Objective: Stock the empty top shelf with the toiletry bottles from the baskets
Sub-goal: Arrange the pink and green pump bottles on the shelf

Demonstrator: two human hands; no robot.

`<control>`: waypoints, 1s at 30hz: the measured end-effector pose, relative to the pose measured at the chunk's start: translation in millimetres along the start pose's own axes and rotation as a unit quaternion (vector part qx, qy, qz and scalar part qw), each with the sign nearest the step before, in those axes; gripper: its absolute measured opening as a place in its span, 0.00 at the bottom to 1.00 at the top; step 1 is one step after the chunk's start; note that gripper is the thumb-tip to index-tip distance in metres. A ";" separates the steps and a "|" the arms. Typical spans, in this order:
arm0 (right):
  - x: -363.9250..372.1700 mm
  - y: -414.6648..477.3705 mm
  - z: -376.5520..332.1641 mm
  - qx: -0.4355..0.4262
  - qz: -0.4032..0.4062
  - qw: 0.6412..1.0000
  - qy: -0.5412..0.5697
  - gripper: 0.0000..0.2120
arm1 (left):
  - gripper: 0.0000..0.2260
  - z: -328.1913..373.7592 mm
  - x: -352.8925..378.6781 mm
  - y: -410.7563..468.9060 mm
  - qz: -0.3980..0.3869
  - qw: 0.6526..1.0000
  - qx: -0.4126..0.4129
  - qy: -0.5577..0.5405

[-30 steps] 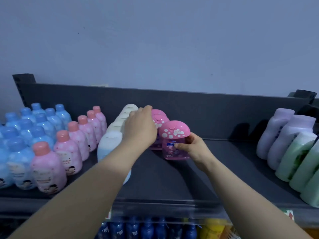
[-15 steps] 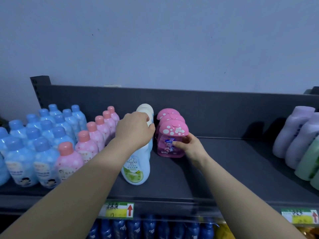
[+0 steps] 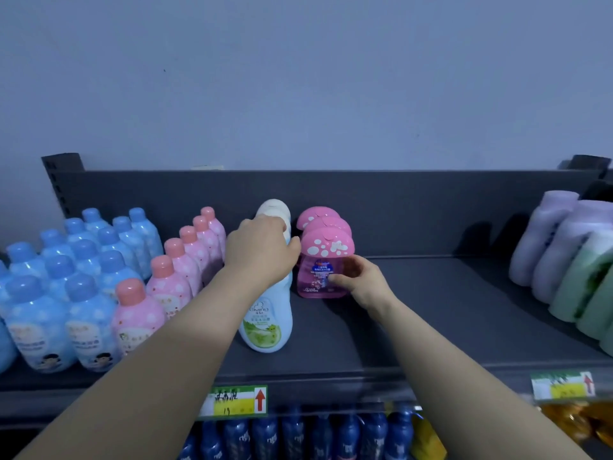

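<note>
**Inspector:** Which step is running?

**Recorder:** Placement. The right hand [image 3: 361, 282] is pinching the front pink mushroom-cap bottle [image 3: 323, 260] by its body, seating it on the top shelf [image 3: 431, 327] at three o'clock of the white bottle [image 3: 267, 323]. The left hand [image 3: 262, 249] is curling over that white bottle's cap, steadying it.

**Inspector:** Next move?

**Recorder:** In my judgement, letting go cleanly, then fetching more stock; bare shelf is lying at three o'clock.
</note>
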State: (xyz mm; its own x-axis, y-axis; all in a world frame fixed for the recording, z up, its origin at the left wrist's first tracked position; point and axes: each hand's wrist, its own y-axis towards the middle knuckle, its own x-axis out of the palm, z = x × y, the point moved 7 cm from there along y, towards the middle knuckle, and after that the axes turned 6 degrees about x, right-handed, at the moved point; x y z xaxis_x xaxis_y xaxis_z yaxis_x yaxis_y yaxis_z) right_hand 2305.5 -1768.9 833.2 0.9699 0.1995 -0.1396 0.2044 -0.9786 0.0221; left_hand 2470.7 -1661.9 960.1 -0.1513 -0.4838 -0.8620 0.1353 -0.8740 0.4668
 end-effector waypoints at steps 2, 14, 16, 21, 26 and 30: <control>-11.1 -13.5 -0.7 -0.005 0.027 0.997 -0.076 0.21 | 0.16 7.6 -4.3 -4.1 0.018 0.999 0.025 0.029; -162.4 -182.5 17.7 -0.066 0.146 0.852 -0.499 0.21 | 0.15 178.5 69.1 -103.9 0.021 0.957 0.269 -0.102; -202.5 -220.0 37.7 -0.038 0.168 0.847 -0.503 0.20 | 0.13 216.8 93.5 -132.4 -0.010 0.946 0.300 -0.121; -307.1 -312.1 112.0 0.079 0.209 0.838 -0.498 0.20 | 0.13 310.7 162.3 -204.8 -0.115 0.916 0.350 -0.159; -384.3 -387.5 207.1 0.212 0.190 0.835 -0.470 0.19 | 0.13 386.7 245.6 -277.4 -0.247 0.883 0.356 -0.182; -422.1 -422.8 291.3 0.294 0.160 0.835 -0.437 0.18 | 0.13 424.9 326.8 -335.2 -0.352 0.865 0.313 -0.173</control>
State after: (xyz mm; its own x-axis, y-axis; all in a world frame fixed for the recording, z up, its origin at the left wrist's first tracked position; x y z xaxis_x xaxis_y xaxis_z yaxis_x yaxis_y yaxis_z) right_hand 1771.1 -1453.9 594.4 0.4423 0.0629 -0.8947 -0.3960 -0.8813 -0.2577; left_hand 1959.8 -1546.7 605.9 -0.2789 0.2879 -0.9161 -0.6495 -0.7592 -0.0409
